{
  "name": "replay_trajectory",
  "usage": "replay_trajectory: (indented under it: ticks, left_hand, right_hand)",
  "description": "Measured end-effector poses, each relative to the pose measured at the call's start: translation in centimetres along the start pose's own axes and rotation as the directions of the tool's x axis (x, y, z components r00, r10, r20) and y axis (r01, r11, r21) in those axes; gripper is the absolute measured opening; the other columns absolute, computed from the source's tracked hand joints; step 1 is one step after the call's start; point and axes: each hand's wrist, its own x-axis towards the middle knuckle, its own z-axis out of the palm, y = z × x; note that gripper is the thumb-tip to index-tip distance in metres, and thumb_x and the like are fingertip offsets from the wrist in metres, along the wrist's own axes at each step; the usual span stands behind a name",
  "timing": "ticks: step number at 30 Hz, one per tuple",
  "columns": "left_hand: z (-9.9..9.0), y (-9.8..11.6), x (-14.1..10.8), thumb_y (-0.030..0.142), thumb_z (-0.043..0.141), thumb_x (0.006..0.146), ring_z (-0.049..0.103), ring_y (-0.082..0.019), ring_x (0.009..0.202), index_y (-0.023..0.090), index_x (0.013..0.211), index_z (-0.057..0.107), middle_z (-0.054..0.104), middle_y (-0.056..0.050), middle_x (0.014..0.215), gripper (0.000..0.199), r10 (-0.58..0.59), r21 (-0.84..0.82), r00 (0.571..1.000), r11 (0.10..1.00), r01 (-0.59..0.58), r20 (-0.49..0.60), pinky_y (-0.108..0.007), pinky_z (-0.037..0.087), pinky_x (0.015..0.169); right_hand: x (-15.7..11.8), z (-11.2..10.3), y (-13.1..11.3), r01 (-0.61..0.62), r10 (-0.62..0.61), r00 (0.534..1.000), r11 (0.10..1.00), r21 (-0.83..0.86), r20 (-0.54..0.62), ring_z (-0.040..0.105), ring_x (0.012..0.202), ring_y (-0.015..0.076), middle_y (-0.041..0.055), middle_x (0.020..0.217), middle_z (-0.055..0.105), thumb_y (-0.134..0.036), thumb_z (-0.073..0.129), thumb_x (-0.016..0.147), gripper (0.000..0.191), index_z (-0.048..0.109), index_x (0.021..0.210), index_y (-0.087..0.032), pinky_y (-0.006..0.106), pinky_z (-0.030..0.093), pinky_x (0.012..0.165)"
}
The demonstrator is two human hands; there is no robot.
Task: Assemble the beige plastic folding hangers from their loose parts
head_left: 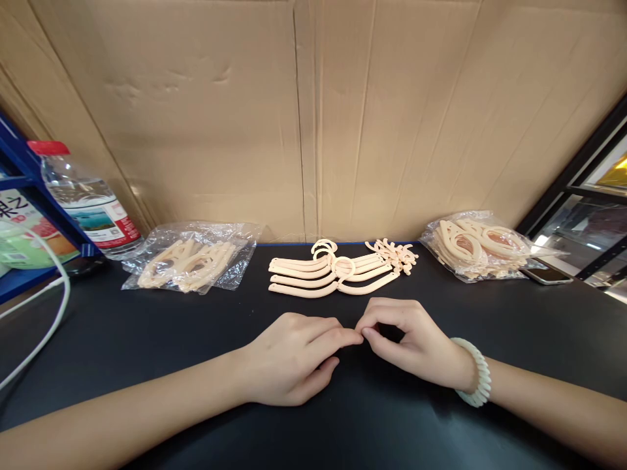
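Observation:
My left hand (298, 356) lies low over the black table with its fingers stretched out and the thumb apart, holding no object. From the right, my right hand (411, 339) pinches at the tip of a left finger with thumb and forefinger; no object shows between them. A pale bracelet (477, 372) circles the right wrist. Just beyond both hands, several peach plastic folding hangers (304, 284) lie in an overlapping row, arms spread and hooks toward the back. Beside them at the right is a small heap of curved peach pieces (394, 253).
Clear plastic bags with more peach hanger parts lie left (189, 261) and right (475, 245). A phone (548, 273) rests by the right bag. At the left stand a red-capped water bottle (93, 202), a blue rack (19, 153) and a white cable (61, 300). Cardboard (220, 130) walls the back.

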Motion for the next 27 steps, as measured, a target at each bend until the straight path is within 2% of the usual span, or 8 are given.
replay_trajectory:
  ticks: [4, 9, 13, 16, 18, 21, 24, 27]
  left_hand:
    - [0.2, -0.2, -0.1, 0.010, 0.046, 0.086, 0.062, -0.015, 0.074, 0.019, 0.133, 0.037, 0.065, -0.004, 0.094, 0.049, -0.074, -0.037, 0.995, 0.997, 0.072, -0.059, -0.025, 0.050, 0.062]
    - [0.4, -1.1, -0.4, 0.011, 0.047, 0.088, 0.064, -0.018, 0.087, 0.018, 0.130, 0.041, 0.066, -0.007, 0.100, 0.043, -0.167, 0.062, 0.966, 0.981, 0.182, -0.195, -0.027, 0.053, 0.071]
    - [0.4, -2.2, -0.4, 0.012, 0.047, 0.090, 0.064, -0.021, 0.093, 0.017, 0.128, 0.046, 0.067, -0.008, 0.100, 0.038, -0.160, 0.189, 0.957, 0.959, 0.209, -0.243, -0.032, 0.053, 0.077]
    - [0.3, -2.8, -0.3, 0.014, 0.048, 0.090, 0.062, -0.024, 0.099, 0.015, 0.123, 0.048, 0.067, -0.009, 0.103, 0.033, -0.225, 0.241, 0.940, 0.927, 0.287, -0.256, -0.037, 0.052, 0.080]
    - [0.4, -3.1, -0.3, 0.015, 0.049, 0.090, 0.061, -0.026, 0.100, 0.015, 0.120, 0.050, 0.067, -0.010, 0.105, 0.030, -0.272, 0.254, 0.925, 0.906, 0.339, -0.264, -0.040, 0.051, 0.082]
    - [0.5, -3.2, -0.3, 0.016, 0.050, 0.089, 0.061, -0.027, 0.100, 0.015, 0.115, 0.052, 0.068, -0.009, 0.105, 0.026, -0.325, 0.270, 0.911, 0.881, 0.389, -0.255, -0.042, 0.048, 0.083]
    - [0.5, -3.2, -0.3, 0.017, 0.050, 0.089, 0.061, -0.026, 0.100, 0.016, 0.110, 0.054, 0.068, -0.008, 0.105, 0.022, -0.358, 0.275, 0.905, 0.868, 0.413, -0.231, -0.041, 0.046, 0.084]
    - [0.5, -3.2, -0.2, 0.018, 0.049, 0.089, 0.060, -0.026, 0.102, 0.018, 0.106, 0.056, 0.067, -0.008, 0.108, 0.018, -0.376, 0.275, 0.899, 0.861, 0.429, -0.224, -0.041, 0.045, 0.085]
  right_hand:
    - [0.0, -0.3, 0.1, -0.031, 0.031, 0.999, 0.999, 0.021, -0.030, 0.059, 0.067, 0.0129, 0.0017, 0.075, 0.065, -0.012, 0.053, 0.087, 0.015, 0.066, 0.082, -0.018, 0.025, 0.047, 0.064]
    - [0.5, -2.3, 1.0, -0.046, 0.035, 0.989, 0.996, -0.073, -0.147, 0.059, 0.071, 0.0143, 0.0022, 0.077, 0.066, -0.018, 0.051, 0.091, 0.015, 0.063, 0.082, -0.018, 0.027, 0.046, 0.067]
    - [1.0, -5.3, 3.4, -0.099, 0.027, 0.962, 0.962, -0.254, -0.273, 0.055, 0.066, 0.0157, 0.0022, 0.070, 0.060, -0.027, 0.045, 0.096, 0.028, 0.057, 0.072, -0.019, 0.029, 0.043, 0.063]
    - [1.0, -7.8, 6.0, -0.152, -0.007, 0.950, 0.863, -0.482, -0.313, 0.055, 0.065, 0.0181, 0.0043, 0.070, 0.060, -0.031, 0.041, 0.097, 0.032, 0.059, 0.074, -0.019, 0.032, 0.043, 0.063]
    - [0.8, -9.0, 7.8, -0.153, -0.039, 0.960, 0.758, -0.635, -0.278, 0.058, 0.073, 0.0224, 0.0079, 0.078, 0.064, -0.030, 0.042, 0.096, 0.027, 0.063, 0.086, -0.018, 0.036, 0.047, 0.068]
    - [0.4, -10.1, 10.0, -0.085, -0.011, 0.992, 0.653, -0.753, -0.122, 0.060, 0.093, 0.0279, 0.0127, 0.100, 0.065, -0.028, 0.040, 0.096, 0.029, 0.062, 0.111, -0.017, 0.043, 0.050, 0.081]
    - [0.1, -10.2, 11.4, -0.025, 0.013, 1.000, 0.643, -0.766, -0.022, 0.059, 0.101, 0.0290, 0.0141, 0.111, 0.063, -0.027, 0.038, 0.097, 0.033, 0.060, 0.120, -0.018, 0.046, 0.050, 0.088]
    - [-0.1, -9.8, 12.0, -0.009, 0.015, 1.000, 0.656, -0.755, 0.001, 0.059, 0.104, 0.0283, 0.0130, 0.115, 0.063, -0.025, 0.038, 0.097, 0.034, 0.060, 0.123, -0.020, 0.046, 0.051, 0.090]
